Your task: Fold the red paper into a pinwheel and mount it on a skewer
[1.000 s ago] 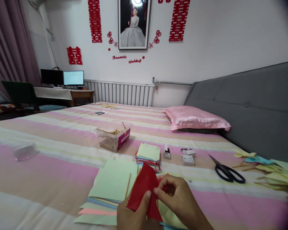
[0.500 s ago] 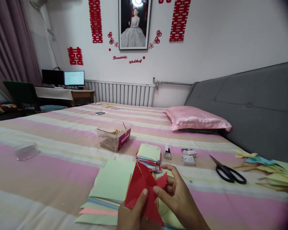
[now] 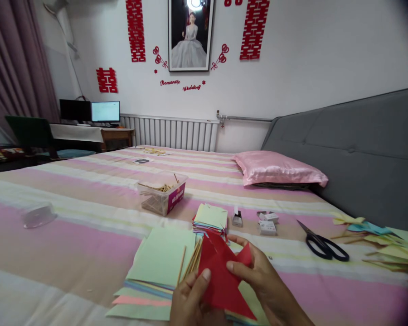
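A red sheet of paper (image 3: pixel 216 271), cut and partly bent, is held up between both hands. My left hand (image 3: pixel 190 294) pinches its left edge, thumb on top. My right hand (image 3: pixel 255 276) grips the right side, with thumb in front and fingers behind a raised flap. Beneath and behind the red paper lie several thin wooden sticks (image 3: pixel 193 260). They rest on a stack of pale green paper (image 3: pixel 159 253), with blue, yellow and pink sheets (image 3: pixel 139 299) showing at its lower edge. Just beyond stands a smaller stack of cut coloured squares (image 3: pixel 211 216).
A clear plastic tub (image 3: pixel 159 199) holds sticks. Small white boxes (image 3: pixel 267 227) and black-handled scissors (image 3: pixel 321 244) lie to the right. Finished-looking paper pinwheels (image 3: pixel 391 244) are piled at far right. A clear lid (image 3: pixel 39 215) sits left; a pink pillow (image 3: pixel 280 167) lies by the headboard.
Both hands have shifted slightly right with the red paper, which has turned a little. More of the sticks behind it now shows.
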`<state>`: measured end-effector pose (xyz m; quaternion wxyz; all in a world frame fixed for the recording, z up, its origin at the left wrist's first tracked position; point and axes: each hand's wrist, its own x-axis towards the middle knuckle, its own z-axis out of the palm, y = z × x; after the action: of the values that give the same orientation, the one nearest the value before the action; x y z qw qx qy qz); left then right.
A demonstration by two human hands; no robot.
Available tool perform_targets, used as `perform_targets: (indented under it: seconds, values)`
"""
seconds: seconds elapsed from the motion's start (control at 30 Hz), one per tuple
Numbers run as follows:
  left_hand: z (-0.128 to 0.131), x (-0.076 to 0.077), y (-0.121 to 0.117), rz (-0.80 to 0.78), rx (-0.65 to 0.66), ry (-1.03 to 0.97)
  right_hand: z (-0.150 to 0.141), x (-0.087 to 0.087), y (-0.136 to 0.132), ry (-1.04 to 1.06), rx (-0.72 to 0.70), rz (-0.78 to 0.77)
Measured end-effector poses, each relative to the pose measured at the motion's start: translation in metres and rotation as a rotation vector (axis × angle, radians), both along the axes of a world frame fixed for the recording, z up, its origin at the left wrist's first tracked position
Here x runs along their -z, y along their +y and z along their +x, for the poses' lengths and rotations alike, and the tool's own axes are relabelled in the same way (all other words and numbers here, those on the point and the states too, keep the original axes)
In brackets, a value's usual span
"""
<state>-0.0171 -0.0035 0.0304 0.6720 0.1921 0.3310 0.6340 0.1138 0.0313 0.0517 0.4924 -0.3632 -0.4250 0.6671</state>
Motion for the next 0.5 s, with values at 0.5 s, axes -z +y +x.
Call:
perform_targets:
  seconds: [0.5]
  values:
    - [0.003,0.024,0.001,0.018,-0.028,0.49,0.012,-0.008,-0.005,-0.116,-0.246,-0.064]
